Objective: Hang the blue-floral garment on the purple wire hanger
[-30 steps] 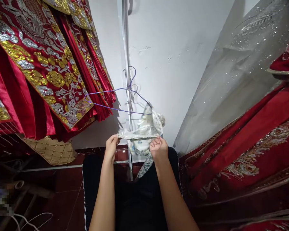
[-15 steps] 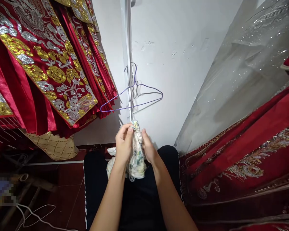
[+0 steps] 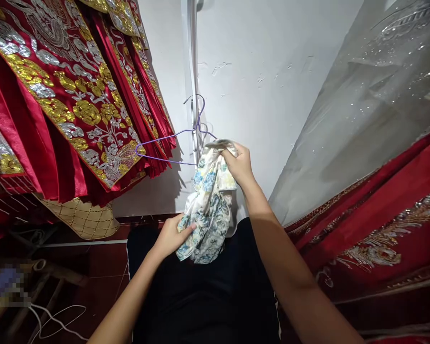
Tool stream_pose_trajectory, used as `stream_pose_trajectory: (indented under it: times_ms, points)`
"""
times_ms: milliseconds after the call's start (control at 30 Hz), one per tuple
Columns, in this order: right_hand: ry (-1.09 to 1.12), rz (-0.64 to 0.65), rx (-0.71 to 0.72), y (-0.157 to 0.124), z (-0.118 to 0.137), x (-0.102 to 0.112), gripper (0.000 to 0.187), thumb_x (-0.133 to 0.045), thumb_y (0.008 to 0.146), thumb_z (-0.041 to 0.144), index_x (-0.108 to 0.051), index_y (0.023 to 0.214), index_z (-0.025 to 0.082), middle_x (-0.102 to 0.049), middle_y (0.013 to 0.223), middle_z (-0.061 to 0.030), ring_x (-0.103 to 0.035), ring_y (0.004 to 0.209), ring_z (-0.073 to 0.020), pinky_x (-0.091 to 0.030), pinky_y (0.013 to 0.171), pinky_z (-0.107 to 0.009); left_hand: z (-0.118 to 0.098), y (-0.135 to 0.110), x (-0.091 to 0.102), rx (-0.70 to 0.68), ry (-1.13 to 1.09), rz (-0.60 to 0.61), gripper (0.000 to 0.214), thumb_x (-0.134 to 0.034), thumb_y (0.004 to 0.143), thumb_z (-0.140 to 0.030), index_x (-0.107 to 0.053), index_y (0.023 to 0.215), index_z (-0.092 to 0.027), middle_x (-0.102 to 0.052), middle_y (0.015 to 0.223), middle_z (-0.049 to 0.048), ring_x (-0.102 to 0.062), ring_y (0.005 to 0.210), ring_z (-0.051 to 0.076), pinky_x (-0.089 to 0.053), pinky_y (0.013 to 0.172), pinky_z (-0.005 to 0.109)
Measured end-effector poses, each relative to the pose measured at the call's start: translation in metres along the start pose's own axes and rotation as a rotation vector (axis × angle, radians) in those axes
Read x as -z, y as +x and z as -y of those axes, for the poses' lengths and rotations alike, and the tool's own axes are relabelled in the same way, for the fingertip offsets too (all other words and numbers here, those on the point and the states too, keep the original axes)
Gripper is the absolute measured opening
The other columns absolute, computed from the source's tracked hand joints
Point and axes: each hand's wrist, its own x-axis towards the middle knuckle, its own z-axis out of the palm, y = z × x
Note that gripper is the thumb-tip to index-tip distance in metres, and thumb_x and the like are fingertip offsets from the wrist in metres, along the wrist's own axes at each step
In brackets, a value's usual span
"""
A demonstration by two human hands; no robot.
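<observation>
A small white garment with blue and yellow flowers [image 3: 209,205] hangs between my two hands, gathered in folds. My right hand [image 3: 238,162] pinches its upper part, right at the right arm of a purple wire hanger [image 3: 165,138]. That end of the hanger is hidden by the cloth. Lower down, my left hand [image 3: 175,235] grips the garment's left edge, thumb on top. The hanger's hook hangs by a pale vertical pole, and its left arm shows bare. Exactly what kind of garment it is, I cannot tell.
Red robes with gold and silver embroidery [image 3: 86,114] hang at the left. At the right are a clear plastic cover [image 3: 344,119] and a red beaded garment [image 3: 365,239]. A white pole [image 3: 189,57] runs down the wall. White cables [image 3: 53,322] lie at the lower left.
The garment has been raised and spread out. My right hand moved up to the hanger's right arm with it, while my left moved down and left. The hanger has shifted left.
</observation>
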Motion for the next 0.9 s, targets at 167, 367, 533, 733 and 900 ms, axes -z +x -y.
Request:
stream_pose_trajectory:
  times_ms: [167,367,533,733,900]
  points:
    - [-0.095,0.147,-0.138,-0.004,-0.049,-0.028,0.029,-0.062,0.086,0.037,-0.068,0.107,0.017,-0.073,0.105,-0.0083,-0.065,0.096,-0.022,-0.048,0.086,-0.032,-0.006,0.0,0.043,0.027,-0.026,-0.069,0.037,-0.068,0.085,-0.048,-0.055,0.067,-0.019,-0.047,0.057,-0.0034,-0.041,0.053,0.012,-0.028,0.051,0.023]
    - [-0.233,0.218,-0.225,-0.023,-0.061,0.013,0.035,-0.058,0.089,0.047,-0.072,0.083,0.015,-0.072,0.077,-0.0048,-0.062,0.074,-0.0209,-0.044,0.071,-0.029,-0.01,0.005,0.095,0.05,0.252,0.161,0.027,-0.072,0.081,-0.038,-0.063,0.062,-0.02,-0.056,0.057,-0.0003,-0.047,0.052,0.016,-0.029,0.053,0.025]
    - [-0.332,0.346,-0.129,-0.021,-0.032,0.058,0.029,-0.061,0.087,0.042,-0.077,0.09,0.017,-0.071,0.077,-0.0018,-0.061,0.073,-0.0192,-0.039,0.066,-0.027,-0.013,0.039,0.115,-0.025,0.183,-0.104,0.023,-0.084,0.057,-0.015,-0.062,0.052,-0.023,-0.062,0.06,0.0029,-0.052,0.052,0.018,-0.036,0.056,0.025]
    - [-0.401,0.412,-0.119,-0.025,-0.013,0.068,0.03,-0.06,0.089,0.043,-0.076,0.087,0.018,-0.065,0.07,-0.001,-0.054,0.065,-0.0171,-0.036,0.061,-0.027,-0.055,0.104,0.131,-0.107,0.587,-0.025,0.035,-0.078,0.065,-0.031,-0.052,0.043,-0.023,-0.05,0.043,-0.0002,-0.042,0.04,0.015,-0.027,0.046,0.027]
    - [-0.442,0.402,-0.093,-0.028,-0.007,0.07,0.028,-0.057,0.09,0.039,-0.076,0.09,0.018,-0.065,0.07,-0.0024,-0.054,0.065,-0.0179,-0.036,0.061,-0.028,-0.061,0.121,0.134,-0.068,0.791,0.049,0.044,-0.071,0.072,-0.043,-0.047,0.042,-0.022,-0.05,0.044,0.0017,-0.043,0.04,0.015,-0.025,0.046,0.029]
